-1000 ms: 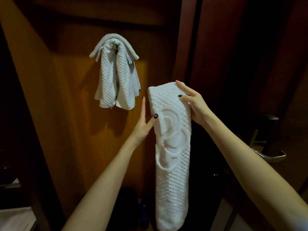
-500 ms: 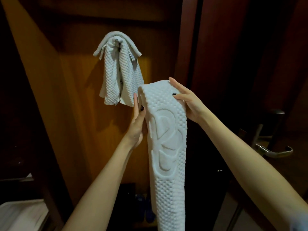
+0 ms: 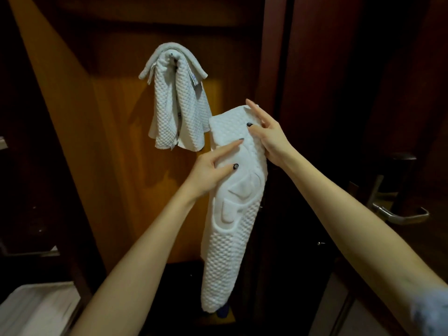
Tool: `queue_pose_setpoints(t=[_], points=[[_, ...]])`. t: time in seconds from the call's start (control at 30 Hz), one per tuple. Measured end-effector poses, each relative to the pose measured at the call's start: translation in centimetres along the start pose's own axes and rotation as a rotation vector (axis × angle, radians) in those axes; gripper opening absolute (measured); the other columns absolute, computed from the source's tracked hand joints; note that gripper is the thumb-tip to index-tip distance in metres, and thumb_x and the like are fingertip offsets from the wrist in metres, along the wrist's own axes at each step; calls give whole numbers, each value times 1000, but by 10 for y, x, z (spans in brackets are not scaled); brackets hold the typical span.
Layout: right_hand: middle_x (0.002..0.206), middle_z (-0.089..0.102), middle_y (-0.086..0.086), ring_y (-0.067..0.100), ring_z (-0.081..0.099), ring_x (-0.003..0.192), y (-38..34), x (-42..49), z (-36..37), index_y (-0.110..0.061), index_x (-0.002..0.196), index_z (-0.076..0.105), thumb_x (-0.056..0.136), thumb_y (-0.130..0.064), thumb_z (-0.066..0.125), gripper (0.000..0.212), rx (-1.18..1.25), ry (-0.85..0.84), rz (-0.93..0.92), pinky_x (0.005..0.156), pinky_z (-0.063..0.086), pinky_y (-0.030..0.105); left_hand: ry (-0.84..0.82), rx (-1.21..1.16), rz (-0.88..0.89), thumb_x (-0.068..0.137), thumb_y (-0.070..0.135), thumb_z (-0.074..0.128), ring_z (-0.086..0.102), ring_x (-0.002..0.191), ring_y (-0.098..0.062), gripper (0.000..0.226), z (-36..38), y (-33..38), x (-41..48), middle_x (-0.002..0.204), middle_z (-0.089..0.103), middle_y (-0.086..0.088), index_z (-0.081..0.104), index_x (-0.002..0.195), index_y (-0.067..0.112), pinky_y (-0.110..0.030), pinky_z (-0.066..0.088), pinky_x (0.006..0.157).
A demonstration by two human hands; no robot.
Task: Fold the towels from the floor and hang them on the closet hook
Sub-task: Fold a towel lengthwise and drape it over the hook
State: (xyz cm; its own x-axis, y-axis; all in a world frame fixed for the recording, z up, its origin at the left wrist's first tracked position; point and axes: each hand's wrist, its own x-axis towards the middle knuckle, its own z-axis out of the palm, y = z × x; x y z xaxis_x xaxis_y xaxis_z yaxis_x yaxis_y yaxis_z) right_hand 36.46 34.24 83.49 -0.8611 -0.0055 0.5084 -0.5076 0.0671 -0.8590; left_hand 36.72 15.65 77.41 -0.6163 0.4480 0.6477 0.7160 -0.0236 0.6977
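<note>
Long white waffle towel [image 3: 230, 238] (embossed emblem), left hand [image 3: 208, 170] and right hand [image 3: 269, 141] pinching it; 1 hung towel [image 3: 174, 110], wooden closet wall [image 3: 116, 166].

Two bare forearms, left hand [image 3: 208, 170] and right hand [image 3: 269, 139] ringless, slim fingers [image 3: 228, 147], nails in dark polish, blurred pale sleeve [image 3: 430, 311] edge on right upper arm
</note>
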Motion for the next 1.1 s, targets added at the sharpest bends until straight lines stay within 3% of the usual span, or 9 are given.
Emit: queue_pose_setpoints(t=[0.1, 0.23, 0.33, 0.43, 0.5, 0.63, 0.83, 1.0, 1.1], points=[[123, 63, -3, 22, 66, 104, 2, 0, -8, -35, 149, 33, 96, -10, 55, 63, 54, -7, 37, 87, 55, 38, 107, -7, -22, 87, -2, 62, 45, 122, 12, 56, -4, 8, 16, 129, 49, 25, 49, 133, 29, -15, 38, 104], [151, 42, -6, 17, 60, 120, 24, -25, -11, -45, 150, 20, 97, -31, 57, 67, -15, -123, 122, 83, 57, 37, 208, 68, -61, 89, 7, 64, 38, 132, 3, 58, -12, 7, 37, 137, 44, 19, 45, 140, 27, -27, 35, 110], [156, 30, -13, 8, 43, 136, 41, -46, -15, -37, 152, 21, 91, -24, 67, 78, -53, -164, 46, 107, 44, 36, 251, 79, -70, 89, 9, 64, 36, 133, -1, 56, -18, 5, 43, 138, 42, 16, 46, 141, 22, -38, 35, 112], [153, 21, -29, -5, 26, 141, 49, -59, -11, -38, 151, 20, 86, -23, 71, 84, -103, -212, 30, 115, 30, 24, 329, 83, -75, 89, 8, 64, 37, 136, -9, 57, -25, 8, 44, 144, 42, 10, 45, 142, 21, -42, 37, 111], [148, 25, -34, -9, 26, 139, 55, -62, -9, -44, 147, 26, 87, -19, 71, 79, -109, -258, 32, 116, 27, 23, 390, 63, -92, 89, 8, 64, 38, 137, -19, 60, -32, 12, 44, 148, 41, -1, 43, 143, 23, -46, 38, 110], [153, 32, -23, 6, 33, 141, 64, -55, -8, -51, 139, 34, 88, -12, 70, 74, -70, -317, 53, 116, 32, 38, 458, 84, -67, 89, 8, 64, 40, 136, -20, 63, -48, 17, 46, 148, 42, -3, 38, 145, 23, -46, 40, 108], [137, 41, -39, -11, 33, 135, 73, -32, 7, -43, 137, 42, 91, -13, 66, 60, -130, -333, -11, 103, 30, 4, 535, 238, -140, 89, 21, 66, 35, 137, -23, 63, -87, 14, 72, 153, 28, -5, 39, 144, 37, -45, 41, 107], [129, 57, -21, 1, 49, 128, 56, 36, 8, -18, 135, 55, 90, 9, 49, 53, -181, -249, -58, 106, 41, 19, 479, 284, -177, 86, 23, 69, 32, 136, -26, 78, -129, 16, 91, 154, 21, -3, 25, 148, 38, -45, 45, 104], [130, 57, -16, -1, 48, 127, 37, 83, 11, -20, 133, 57, 89, 11, 46, 55, -271, -282, -133, 103, 41, 14, 461, 351, -144, 88, 24, 68, 26, 135, -24, 82, -158, 14, 107, 152, 14, 0, 17, 150, 38, -41, 45, 103]])
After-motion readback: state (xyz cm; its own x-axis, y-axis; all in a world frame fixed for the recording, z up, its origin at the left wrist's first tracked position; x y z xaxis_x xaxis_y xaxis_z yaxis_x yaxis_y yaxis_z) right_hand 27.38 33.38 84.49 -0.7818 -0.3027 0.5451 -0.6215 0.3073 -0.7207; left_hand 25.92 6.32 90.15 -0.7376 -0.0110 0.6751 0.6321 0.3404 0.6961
